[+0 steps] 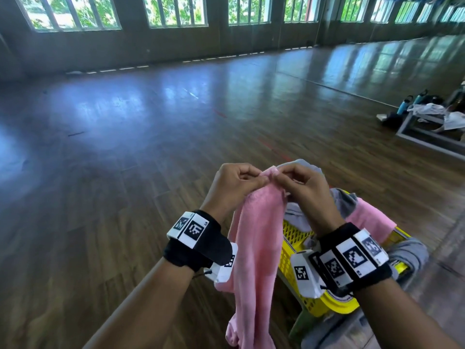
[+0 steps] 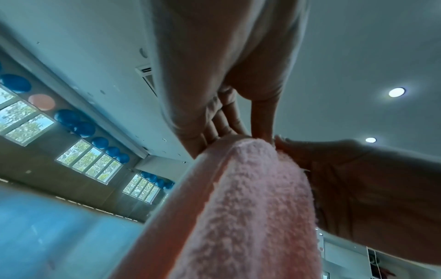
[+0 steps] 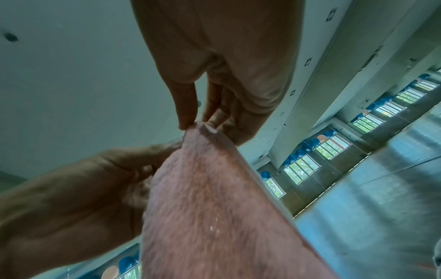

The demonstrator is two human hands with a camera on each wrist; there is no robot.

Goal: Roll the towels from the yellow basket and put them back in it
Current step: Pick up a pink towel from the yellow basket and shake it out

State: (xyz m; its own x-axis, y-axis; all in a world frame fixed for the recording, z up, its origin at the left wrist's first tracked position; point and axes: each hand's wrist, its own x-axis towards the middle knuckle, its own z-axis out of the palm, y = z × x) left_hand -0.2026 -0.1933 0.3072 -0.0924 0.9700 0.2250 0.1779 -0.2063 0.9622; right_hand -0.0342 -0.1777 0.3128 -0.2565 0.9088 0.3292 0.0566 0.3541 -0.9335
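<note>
Wood floor fills most of the head view, windows along the top edge, a pile of bottles and bags at far right.

Yellow basket sits lower right of the frame, partly behind the right wrist. Grey towels and another pink one drape over its rim, none rolled that I can see. Judging by that, task is early.

Pink towel hangs from the centre of the frame down to the bottom edge, out of the basket, bunched lengthwise rather than flat.

Left hand and right hand meet at its top corner, both pinching the hem between thumb and fingertips. Wrist views confirm: left hand's thumb and right hand's thumb each pressed onto the towel edge.

Risks, as I read it:
- Both grips sit on one small spot, so a slip drops the whole towel to the floor.
- Towel is twisted; rolling without spreading it first gives a lopsided, loose roll.
- Hanging tail is close to the basket and could snag on the draped towels.
</note>
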